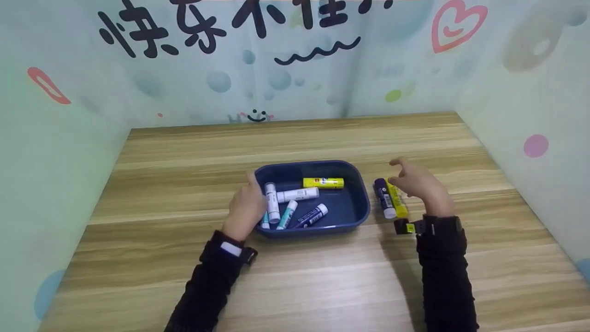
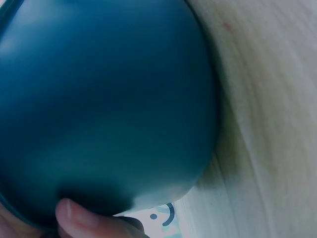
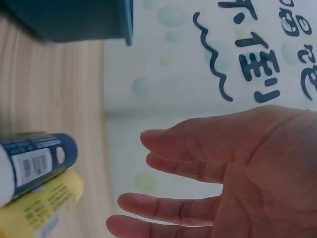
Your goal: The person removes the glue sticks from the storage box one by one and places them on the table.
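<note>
My left hand (image 1: 247, 206) grips the left end of a dark blue plastic bin (image 1: 318, 232), its thumb at the rim; a fingertip (image 2: 79, 215) presses the outer wall in the left wrist view. Inside lie several glue sticks: a yellow one (image 1: 323, 183), two white ones, a dark blue one (image 1: 311, 216) and teal-and-white ones. Right of the bin, a dark blue glue stick (image 1: 384, 198) and a yellow glue stick (image 1: 398, 203) lie side by side on the table. Over their far end hovers my right hand (image 1: 421, 184), fingers spread and holding nothing.
The wood-grain table (image 1: 184, 184) is bounded by a printed backdrop (image 1: 313, 92) at the back and by panels on the left and right. A small camera (image 1: 405, 227) on the right wrist sits close by the near ends of the two loose glue sticks.
</note>
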### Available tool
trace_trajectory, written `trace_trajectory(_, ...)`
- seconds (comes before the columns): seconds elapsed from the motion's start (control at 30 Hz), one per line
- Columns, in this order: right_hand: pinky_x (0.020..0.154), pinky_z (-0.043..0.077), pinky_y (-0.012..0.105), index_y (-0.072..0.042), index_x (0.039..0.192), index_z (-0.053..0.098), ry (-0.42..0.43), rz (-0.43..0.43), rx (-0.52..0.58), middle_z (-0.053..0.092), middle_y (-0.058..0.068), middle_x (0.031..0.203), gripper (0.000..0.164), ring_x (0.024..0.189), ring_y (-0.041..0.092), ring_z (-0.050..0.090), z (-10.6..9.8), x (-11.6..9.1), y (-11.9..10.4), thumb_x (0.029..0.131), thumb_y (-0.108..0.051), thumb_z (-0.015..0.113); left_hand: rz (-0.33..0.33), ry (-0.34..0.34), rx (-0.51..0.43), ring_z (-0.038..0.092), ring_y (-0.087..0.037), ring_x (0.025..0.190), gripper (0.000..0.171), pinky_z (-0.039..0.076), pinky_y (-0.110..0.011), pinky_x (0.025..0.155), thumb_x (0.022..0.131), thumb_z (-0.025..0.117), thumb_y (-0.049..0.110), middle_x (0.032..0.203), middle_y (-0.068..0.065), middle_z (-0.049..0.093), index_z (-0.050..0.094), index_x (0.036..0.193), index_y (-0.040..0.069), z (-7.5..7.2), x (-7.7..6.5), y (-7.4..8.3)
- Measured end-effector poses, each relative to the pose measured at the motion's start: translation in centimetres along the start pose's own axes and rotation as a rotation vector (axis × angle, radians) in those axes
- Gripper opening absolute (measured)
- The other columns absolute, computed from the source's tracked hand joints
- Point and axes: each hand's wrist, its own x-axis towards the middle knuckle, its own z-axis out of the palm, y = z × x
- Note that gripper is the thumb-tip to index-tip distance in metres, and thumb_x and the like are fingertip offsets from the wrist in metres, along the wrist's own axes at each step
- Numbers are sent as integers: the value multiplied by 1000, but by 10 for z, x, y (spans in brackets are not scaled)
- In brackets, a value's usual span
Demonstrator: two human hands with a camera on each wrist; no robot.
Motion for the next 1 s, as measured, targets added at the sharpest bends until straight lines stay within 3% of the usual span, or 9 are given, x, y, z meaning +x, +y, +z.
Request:
trace_trajectory(0.23,89,41,54,1,137,35,78,-101,-50,48,33,123,51,110,44,49,4,-9,-24,92,-17,51,33,26,-17,62,-38,74,59,49,-48,64,86,47,6,84,-25,62,20,137,-7,0,-2,0)
trace_trajectory(0.4,87,42,53,2,134,39,124,-192,-77,49,31,120,49,109,43,50,13,-14,-41,90,-15,54,50,59,-29,62,-38,71,54,48,-48,59,85,47,5,80,-25,61,25,133,-7,1,-3,-1)
trace_trajectory(0.63,93,42,52,-1,131,44,140,-264,-122,49,27,122,49,111,40,51,32,-15,-65,87,-15,60,41,48,-25,62,-39,74,55,49,-48,62,86,47,6,83,-25,62,23,134,-6,0,-3,0)
trace_trajectory(0.8,93,44,49,-3,130,47,119,-360,-161,49,23,122,50,109,37,53,49,-15,-80,83,-12,64,34,42,-31,62,-40,77,54,49,-49,64,86,47,5,86,-26,62,23,134,-5,0,-3,0)
trace_trajectory(1.0,93,44,45,-4,127,52,27,-439,-250,52,18,122,46,112,33,52,71,-8,-91,82,-7,64,45,41,-27,62,-41,78,55,49,-49,66,84,47,4,87,-27,62,23,133,-6,0,-3,-1)
